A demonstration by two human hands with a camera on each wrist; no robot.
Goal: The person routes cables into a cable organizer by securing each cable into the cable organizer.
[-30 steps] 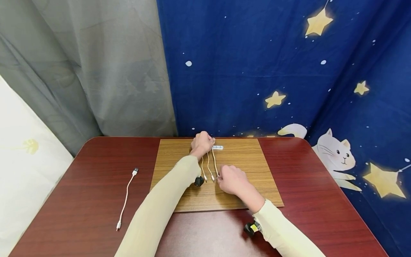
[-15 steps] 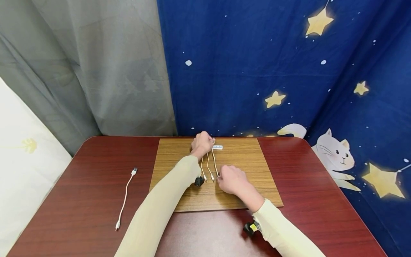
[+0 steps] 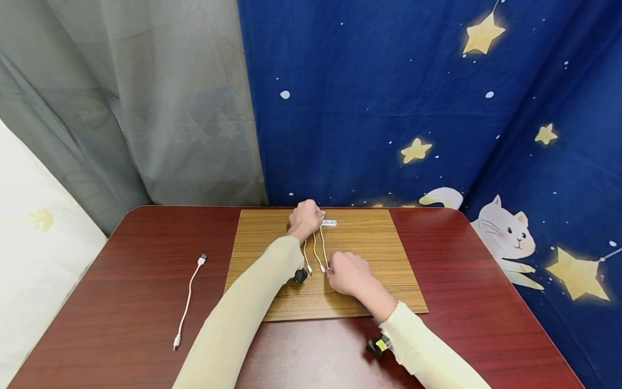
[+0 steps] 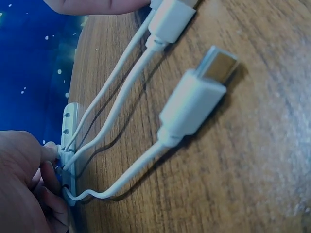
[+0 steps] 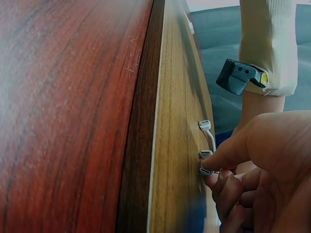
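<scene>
Three white charging cables run forward over the wood-grain board (image 3: 374, 281) from a pale cable clip strip (image 3: 330, 222) near its far edge. My left hand (image 3: 305, 219) is at the strip, its curled fingers holding a white cable there; the grip is partly hidden. In the left wrist view, the cables pass through the strip (image 4: 70, 126). My right hand (image 3: 351, 273) pinches the connector (image 5: 206, 171) of the rightmost cable (image 3: 323, 243). Beside it lie the middle connector (image 3: 323, 269) and the left connector (image 3: 310, 269), both on the board.
Another white USB cable (image 3: 188, 300) lies on the red-brown table (image 3: 131, 281), left of the board. Behind the table hang a grey curtain (image 3: 194, 108) and a blue starry curtain (image 3: 359, 108). Each sleeve carries a small black wrist camera (image 3: 375, 347).
My right hand has shifted slightly left with the rightmost connector, bringing it closer to the middle one, and that cable looks straighter. My left hand stays at the clip strip.
</scene>
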